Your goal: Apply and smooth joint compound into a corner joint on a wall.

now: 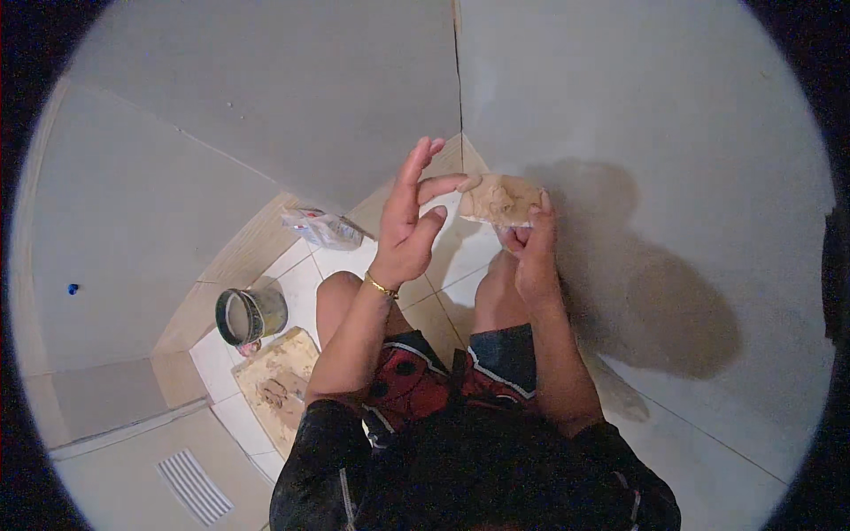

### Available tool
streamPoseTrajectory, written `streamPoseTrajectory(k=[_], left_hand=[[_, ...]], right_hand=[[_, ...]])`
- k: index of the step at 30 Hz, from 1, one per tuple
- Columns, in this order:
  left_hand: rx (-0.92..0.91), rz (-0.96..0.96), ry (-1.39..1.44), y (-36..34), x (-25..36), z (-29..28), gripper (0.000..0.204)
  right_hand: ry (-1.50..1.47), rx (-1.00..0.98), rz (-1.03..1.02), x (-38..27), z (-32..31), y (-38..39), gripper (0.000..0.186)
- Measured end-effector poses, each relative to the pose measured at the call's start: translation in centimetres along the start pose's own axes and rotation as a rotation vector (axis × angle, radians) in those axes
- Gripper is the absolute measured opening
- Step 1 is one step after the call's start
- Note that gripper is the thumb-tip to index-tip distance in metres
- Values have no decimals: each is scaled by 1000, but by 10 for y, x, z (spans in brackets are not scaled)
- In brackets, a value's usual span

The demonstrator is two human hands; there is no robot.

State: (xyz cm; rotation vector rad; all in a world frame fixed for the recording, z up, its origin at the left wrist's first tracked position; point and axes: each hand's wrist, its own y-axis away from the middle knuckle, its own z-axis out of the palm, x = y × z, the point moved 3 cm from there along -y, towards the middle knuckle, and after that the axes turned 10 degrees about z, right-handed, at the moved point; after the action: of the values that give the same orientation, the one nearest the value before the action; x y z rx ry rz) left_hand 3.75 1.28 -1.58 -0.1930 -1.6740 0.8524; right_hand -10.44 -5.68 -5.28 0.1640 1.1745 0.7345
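Wrapped around the right end of a small flat rectangular piece (502, 200) is my right hand (533, 248), thumb on top and fingers beneath. It looks like a cut strip of tile, spread with thick, uneven tan paste and pale along its lower edge. My left hand (410, 217) has its fingers stretched apart. Its index fingertip, which looks smeared with paste, meets the left end of the piece; the other fingers point upward. The piece is held in front of the wall corner, above the floor.
Grey walls meet at a corner ahead, with beige skirting tiles (243, 232) along the left base. On the white tiled floor stand a plastic bag (323, 228), a dark bucket (252, 316) and a paste-smeared board (279, 385). A striped floor grate (195, 487) is lower left.
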Motion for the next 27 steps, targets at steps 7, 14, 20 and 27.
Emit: streamPoseTrajectory(k=[7, 14, 20, 27], left_hand=[[-16, -26, 33, 3, -9, -2, 76], [77, -21, 355, 1, -30, -7, 70], [280, -208, 237, -43, -35, 9, 65], [-35, 450, -1194, -118, -60, 6, 69]], right_hand=[[-177, -86, 68, 7, 3, -11, 38], [-254, -623, 10, 32, -46, -43, 41], [-126, 43, 91, 81, -87, -33, 40], [210, 128, -43, 86, -89, -30, 46]])
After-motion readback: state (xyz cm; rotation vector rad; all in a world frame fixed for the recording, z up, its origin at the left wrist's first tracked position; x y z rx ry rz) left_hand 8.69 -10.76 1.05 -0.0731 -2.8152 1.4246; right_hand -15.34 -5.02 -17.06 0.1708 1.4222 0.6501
